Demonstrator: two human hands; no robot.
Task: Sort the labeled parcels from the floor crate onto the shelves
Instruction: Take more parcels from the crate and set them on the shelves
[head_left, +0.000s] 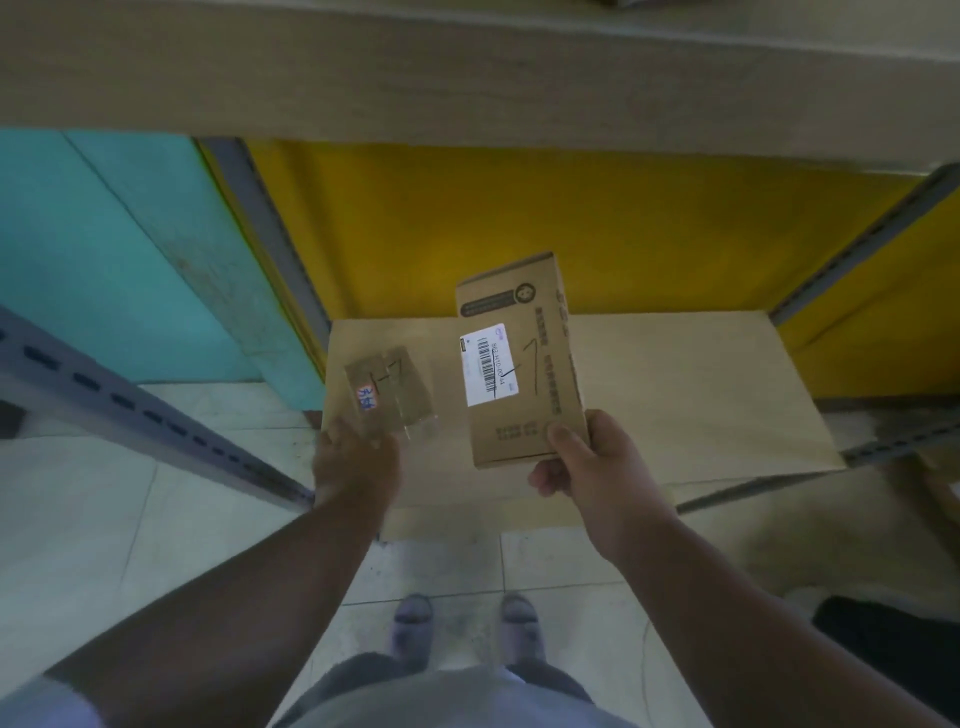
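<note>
Head view, looking down: cardboard box (522, 364) pinched at its near corner in right hand (587, 467), held above bare low shelf (691, 395). White barcode label (489, 365) on top, digits too blurred to trust; beside it a handwritten mark like "7". Small clear-wrapped packet (389, 395) gripped by left hand (353, 462), marked "1-7" by the look of it, plus a small tag with unreadable writing. Both grips clamped on parcels. Nothing yet resting on this shelf; crate out of sight, so remaining count unknown. Likely mid-placement. Yellow panel (519, 223) behind, tiled floor (156, 519) below.
</note>
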